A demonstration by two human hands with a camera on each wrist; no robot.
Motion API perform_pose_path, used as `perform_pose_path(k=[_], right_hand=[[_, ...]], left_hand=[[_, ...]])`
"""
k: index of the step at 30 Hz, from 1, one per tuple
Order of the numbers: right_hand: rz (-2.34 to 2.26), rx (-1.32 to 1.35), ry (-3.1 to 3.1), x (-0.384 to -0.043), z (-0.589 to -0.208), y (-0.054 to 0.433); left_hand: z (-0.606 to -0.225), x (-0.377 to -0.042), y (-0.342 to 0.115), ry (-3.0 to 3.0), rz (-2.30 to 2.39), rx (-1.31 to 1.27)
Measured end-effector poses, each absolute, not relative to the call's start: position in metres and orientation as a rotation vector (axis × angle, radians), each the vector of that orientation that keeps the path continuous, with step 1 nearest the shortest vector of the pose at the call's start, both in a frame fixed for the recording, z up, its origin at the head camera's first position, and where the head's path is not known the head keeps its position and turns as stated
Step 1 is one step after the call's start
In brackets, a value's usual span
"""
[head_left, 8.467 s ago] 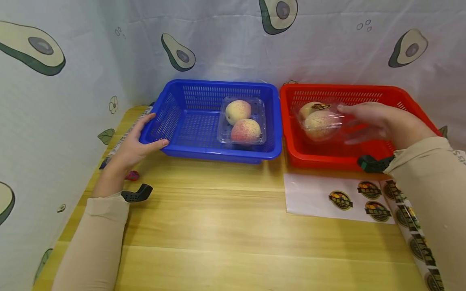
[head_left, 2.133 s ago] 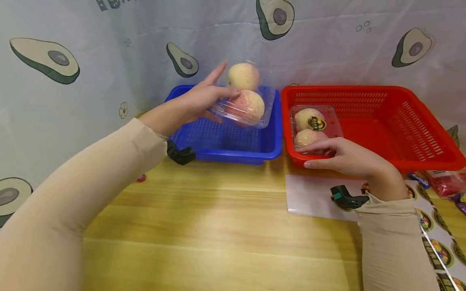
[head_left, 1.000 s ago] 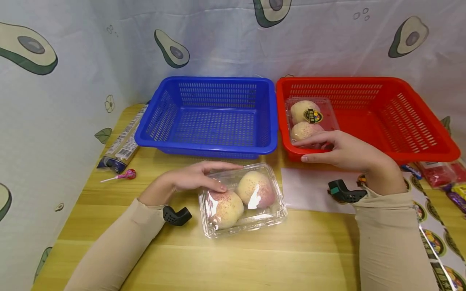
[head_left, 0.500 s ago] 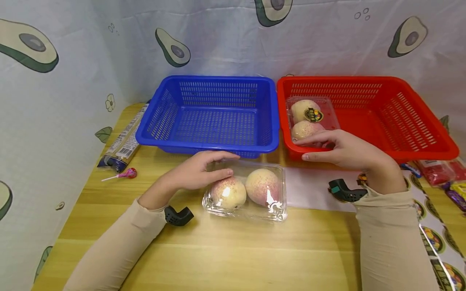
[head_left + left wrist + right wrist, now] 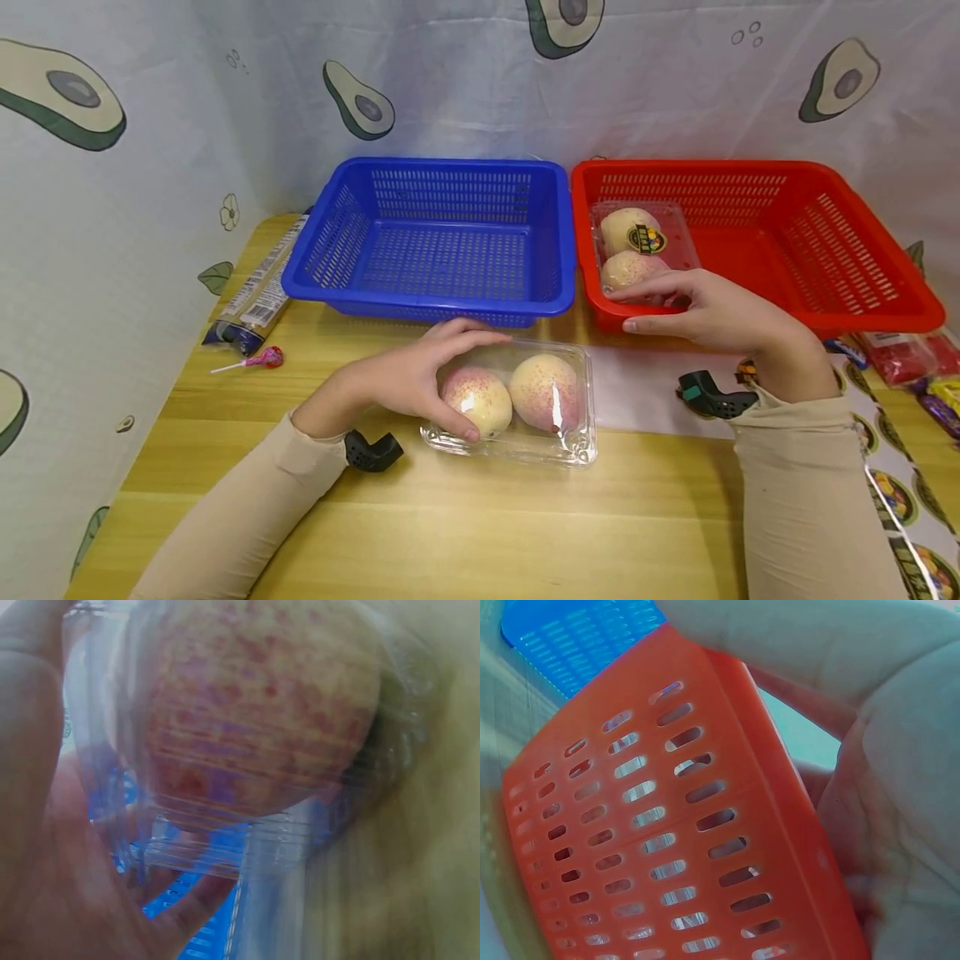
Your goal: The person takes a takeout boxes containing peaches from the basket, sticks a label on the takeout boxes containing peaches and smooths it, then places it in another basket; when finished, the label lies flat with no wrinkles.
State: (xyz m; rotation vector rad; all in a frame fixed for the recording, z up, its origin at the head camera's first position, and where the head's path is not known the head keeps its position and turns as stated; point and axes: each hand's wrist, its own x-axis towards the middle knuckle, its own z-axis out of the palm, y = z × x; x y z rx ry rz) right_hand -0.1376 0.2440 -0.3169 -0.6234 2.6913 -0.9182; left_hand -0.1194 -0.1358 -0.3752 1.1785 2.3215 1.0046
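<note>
From here I see the left hand (image 5: 420, 375) has brought its thumb to the near side of the clear fruit box (image 5: 536, 450), mid-way across the tabletop (image 5: 487, 542), a surer grip, I judge, while beyond, the right hand (image 5: 716, 321) holds the red basket (image 5: 847, 323) by its near rim.

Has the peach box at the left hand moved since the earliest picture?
Yes, toward the camera: the peach box was inside the blue basket and is now in front of it.
</note>
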Motion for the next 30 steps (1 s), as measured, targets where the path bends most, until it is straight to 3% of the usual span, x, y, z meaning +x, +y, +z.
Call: perform_pose_path(k=[8, 19, 24, 30], right_hand=[[-0.926, -0.627, 2.841, -0.126, -0.313, 0.244], [-0.744, -0.760, 2.890, -0.064, -0.310, 0.296], [-0.739, -0.673, 2.607, -0.075, -0.330, 0.313], [-0.791, -0.750, 2.433, -0.103, -0.361, 0.326]], left_hand=[[-0.375, -0.117, -0.134, 2.376, 0.944, 1.117], [-0.379, -0.117, -0.135, 2.362, 0.973, 1.106], [-0.379, -0.117, -0.136, 2.363, 0.995, 1.102], [-0.382, -0.119, -0.134, 2.356, 1.015, 1.103]])
